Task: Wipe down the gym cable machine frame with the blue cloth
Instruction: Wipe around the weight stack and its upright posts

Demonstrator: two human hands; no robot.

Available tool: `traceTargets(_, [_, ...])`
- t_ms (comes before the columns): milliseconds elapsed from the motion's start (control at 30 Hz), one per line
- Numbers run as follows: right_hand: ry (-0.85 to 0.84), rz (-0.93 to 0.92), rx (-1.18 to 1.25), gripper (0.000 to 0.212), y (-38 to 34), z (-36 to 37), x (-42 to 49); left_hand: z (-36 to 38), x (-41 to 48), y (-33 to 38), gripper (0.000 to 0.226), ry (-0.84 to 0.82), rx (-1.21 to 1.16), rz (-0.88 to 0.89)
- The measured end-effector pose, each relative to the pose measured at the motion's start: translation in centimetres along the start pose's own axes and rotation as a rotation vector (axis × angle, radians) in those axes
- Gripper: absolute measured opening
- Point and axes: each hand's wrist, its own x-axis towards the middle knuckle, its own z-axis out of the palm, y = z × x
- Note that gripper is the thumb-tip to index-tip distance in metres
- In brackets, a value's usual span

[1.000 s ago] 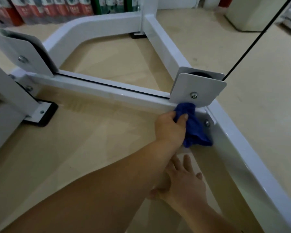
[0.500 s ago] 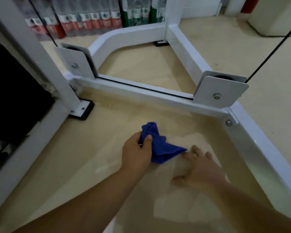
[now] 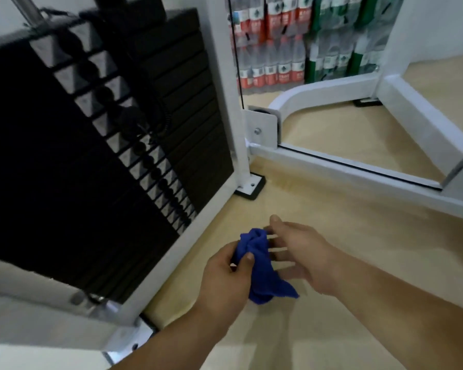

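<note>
My left hand (image 3: 225,276) grips the bunched blue cloth (image 3: 259,265) above the floor, thumb pressed on its front, a loose end hanging down to the right. My right hand (image 3: 302,255) is beside the cloth with its fingers spread and reaching at the cloth's right side; it is blurred and I cannot tell whether the fingertips touch. The white frame of the cable machine (image 3: 340,166) runs as a low bar across the right, with an upright post (image 3: 225,89) in the middle. Both hands are clear of the frame.
The black weight stack (image 3: 91,145) fills the left, boxed in by white frame bars. A pulley bracket (image 3: 262,129) sits at the post's foot with a black cable going up. Shrink-wrapped packs of water bottles (image 3: 292,41) stand at the back. The floor is beige.
My left hand pulled the cloth off the frame corner and back toward me. My right hand lifted off the floor and came up beside the cloth. The view swung left to the weight stack.
</note>
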Motion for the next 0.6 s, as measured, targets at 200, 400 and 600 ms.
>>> traceTargets(200, [-0.147, 0.002, 0.144, 0.045, 0.6, 1.4, 0.4, 0.2, 2.0, 1.6, 0.031, -0.142, -0.06, 0.039])
traceTargets(400, [0.349, -0.069, 0.087, 0.033, 2.0, -4.0, -0.2, 5.4, 7.1, 1.7, 0.011, -0.073, -0.096, -0.019])
traceTargets(600, [0.203, 0.15, 0.334, 0.04, 2.5, -9.4, -1.3, 9.3, 11.3, -0.6, 0.012, -0.089, -0.018, -0.121])
